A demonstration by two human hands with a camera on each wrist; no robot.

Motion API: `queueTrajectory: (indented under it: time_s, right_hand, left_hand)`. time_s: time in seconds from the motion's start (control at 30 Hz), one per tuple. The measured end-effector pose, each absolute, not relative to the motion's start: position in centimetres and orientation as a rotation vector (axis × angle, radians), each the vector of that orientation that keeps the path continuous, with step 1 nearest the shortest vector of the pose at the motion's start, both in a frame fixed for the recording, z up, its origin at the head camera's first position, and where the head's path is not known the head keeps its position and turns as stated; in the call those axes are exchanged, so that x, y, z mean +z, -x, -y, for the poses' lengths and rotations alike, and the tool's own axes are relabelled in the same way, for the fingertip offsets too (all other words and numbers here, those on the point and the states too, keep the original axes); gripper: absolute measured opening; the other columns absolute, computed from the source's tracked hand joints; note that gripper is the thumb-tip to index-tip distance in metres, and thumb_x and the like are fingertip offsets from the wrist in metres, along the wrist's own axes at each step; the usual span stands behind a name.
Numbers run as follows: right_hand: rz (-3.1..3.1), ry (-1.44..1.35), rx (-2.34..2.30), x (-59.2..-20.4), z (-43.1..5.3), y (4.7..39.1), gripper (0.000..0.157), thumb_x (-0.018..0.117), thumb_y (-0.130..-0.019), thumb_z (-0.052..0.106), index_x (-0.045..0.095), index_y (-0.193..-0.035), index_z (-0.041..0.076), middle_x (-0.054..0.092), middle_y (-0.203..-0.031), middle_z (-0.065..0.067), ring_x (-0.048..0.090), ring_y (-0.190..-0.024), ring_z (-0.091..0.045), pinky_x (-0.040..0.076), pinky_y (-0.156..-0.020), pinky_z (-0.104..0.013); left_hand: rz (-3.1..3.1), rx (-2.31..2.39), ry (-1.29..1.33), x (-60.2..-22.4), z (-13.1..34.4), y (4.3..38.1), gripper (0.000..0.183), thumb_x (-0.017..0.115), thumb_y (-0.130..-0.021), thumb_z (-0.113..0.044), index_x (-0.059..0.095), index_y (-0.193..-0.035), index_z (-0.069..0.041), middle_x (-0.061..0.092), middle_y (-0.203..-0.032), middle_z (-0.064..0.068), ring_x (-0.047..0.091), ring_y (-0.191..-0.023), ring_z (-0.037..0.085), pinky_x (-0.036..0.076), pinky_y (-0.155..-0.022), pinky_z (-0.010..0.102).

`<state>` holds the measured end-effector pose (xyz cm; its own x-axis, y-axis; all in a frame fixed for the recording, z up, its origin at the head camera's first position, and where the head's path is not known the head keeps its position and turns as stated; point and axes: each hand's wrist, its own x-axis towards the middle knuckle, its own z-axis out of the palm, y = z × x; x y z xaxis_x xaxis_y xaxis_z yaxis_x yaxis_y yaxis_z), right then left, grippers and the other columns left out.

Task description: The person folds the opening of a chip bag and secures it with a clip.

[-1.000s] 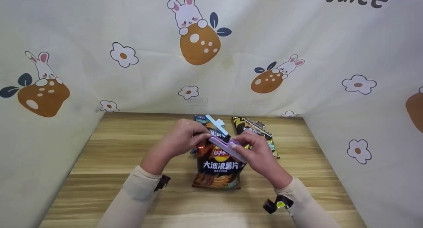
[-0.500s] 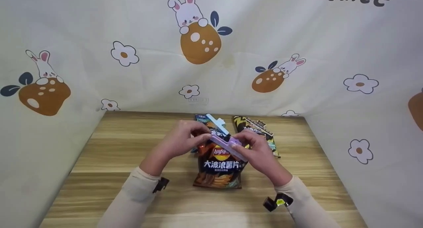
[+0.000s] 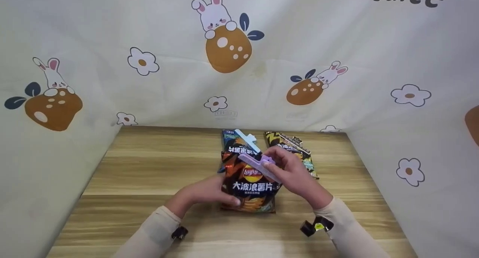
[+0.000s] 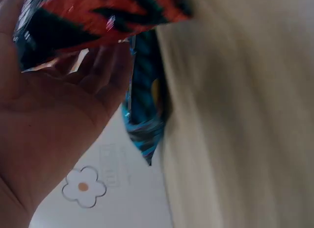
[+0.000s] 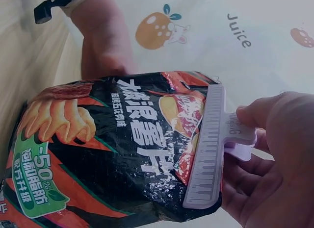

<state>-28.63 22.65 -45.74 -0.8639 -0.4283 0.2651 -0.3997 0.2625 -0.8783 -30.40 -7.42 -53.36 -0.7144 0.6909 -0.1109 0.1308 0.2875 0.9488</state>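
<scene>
In the head view a black and red bag of Lay's potato chips (image 3: 252, 190) stands upright near the table's middle. A purple bag clip (image 5: 208, 144) sits across its top. My right hand (image 3: 290, 172) pinches the clip's handle between thumb and fingers. Low on the bag's other side, my left hand (image 3: 207, 194) holds it, thumb in front; the fingers are hidden behind it there. From the left wrist, those fingers show behind the bag's red and black film (image 4: 103, 22).
Behind lie a blue chip bag (image 3: 235, 144) with a light blue clip (image 3: 247, 140) and a black and yellow chip bag (image 3: 273, 138) with a dark-patterned clip (image 3: 295, 143). A patterned cloth (image 3: 168, 89) rises at the back and sides of the wooden table (image 3: 123, 172).
My left hand has left the clip's left end and moved down to the bag's lower left side. My right hand keeps its grip on the clip.
</scene>
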Motion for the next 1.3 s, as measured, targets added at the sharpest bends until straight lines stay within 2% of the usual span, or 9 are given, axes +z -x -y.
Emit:
queueTrajectory:
  time_s: [0.1,0.37,0.5,0.63,0.77,0.97,1.13,1.3]
  right_hand:
    - [-2.474,0.83,-1.704,-45.8,-22.6,28.7,0.017,0.067,-0.112,0.021,0.068,-0.126,0.011,0.073,-0.102,-0.012,0.073,-0.075,-0.028,0.065,-0.06,-0.039]
    - [-2.556,0.793,-1.65,-46.2,-22.4,28.9,0.017,0.06,-0.116,0.023,0.065,-0.129,0.014,0.071,-0.096,-0.011,0.07,-0.072,-0.025,0.061,-0.059,-0.034]
    - [-2.534,0.752,-1.687,-46.2,-22.3,29.1,0.019,0.058,-0.117,0.021,0.064,-0.131,0.009,0.071,-0.093,-0.012,0.068,-0.069,-0.024,0.059,-0.057,-0.03]
    - [-2.522,0.7,-1.742,-45.9,-22.3,29.5,0.019,0.059,-0.116,0.018,0.065,-0.129,0.006,0.072,-0.092,-0.012,0.067,-0.068,-0.022,0.058,-0.056,-0.028]
    - [-2.504,0.673,-1.753,-45.6,-22.5,30.0,0.019,0.063,-0.112,0.01,0.063,-0.13,0.005,0.073,-0.1,-0.014,0.069,-0.076,-0.023,0.059,-0.062,-0.028]
    - [-2.507,0.682,-1.703,-45.5,-22.6,30.5,0.028,0.064,-0.105,0.001,0.061,-0.133,0.001,0.072,-0.11,-0.016,0.07,-0.086,-0.024,0.06,-0.068,-0.028]
    - [-2.512,0.684,-1.695,-45.3,-22.4,30.9,0.029,0.064,-0.107,0.001,0.061,-0.135,0.002,0.073,-0.113,-0.016,0.072,-0.092,-0.026,0.061,-0.075,-0.03]
    - [-2.505,0.702,-1.693,-45.1,-22.2,31.5,0.03,0.063,-0.11,0.006,0.062,-0.14,0.006,0.072,-0.12,-0.016,0.075,-0.101,-0.029,0.064,-0.084,-0.037]
  left_hand:
    - [-2.036,1.41,-0.781,-54.2,7.1,30.2,0.096,0.095,-0.088,-0.03,0.041,-0.168,-0.028,0.06,-0.158,-0.005,0.055,-0.147,0.021,0.033,-0.13,0.051]
    - [-2.062,1.389,-0.829,-55.8,6.7,29.9,0.089,0.095,-0.087,-0.025,0.05,-0.164,-0.024,0.064,-0.153,-0.009,0.059,-0.141,0.016,0.036,-0.128,0.049]
    - [-2.049,1.42,-0.76,-55.9,6.7,29.5,0.075,0.091,-0.091,-0.025,0.056,-0.158,-0.021,0.069,-0.143,-0.006,0.064,-0.133,0.018,0.043,-0.123,0.049]
    - [-2.007,1.472,-0.689,-55.8,6.5,29.1,0.063,0.087,-0.094,-0.023,0.06,-0.151,-0.013,0.073,-0.133,0.001,0.068,-0.124,0.022,0.051,-0.115,0.047]
    - [-1.933,1.533,-0.658,-55.8,6.4,28.9,0.061,0.084,-0.096,-0.02,0.058,-0.15,-0.009,0.073,-0.132,0.005,0.069,-0.124,0.025,0.054,-0.112,0.043]
    - [-1.954,1.531,-0.681,-55.7,6.6,28.8,0.062,0.083,-0.098,-0.024,0.057,-0.152,-0.011,0.071,-0.135,0.003,0.067,-0.127,0.023,0.048,-0.118,0.044]
    - [-1.982,1.525,-0.687,-55.6,6.9,28.9,0.06,0.082,-0.099,-0.026,0.057,-0.151,-0.008,0.071,-0.132,0.005,0.067,-0.123,0.023,0.048,-0.117,0.046]
    - [-1.944,1.576,-0.664,-55.3,7.2,28.8,0.067,0.081,-0.1,-0.026,0.052,-0.157,-0.007,0.07,-0.136,0.007,0.066,-0.127,0.025,0.046,-0.12,0.047]
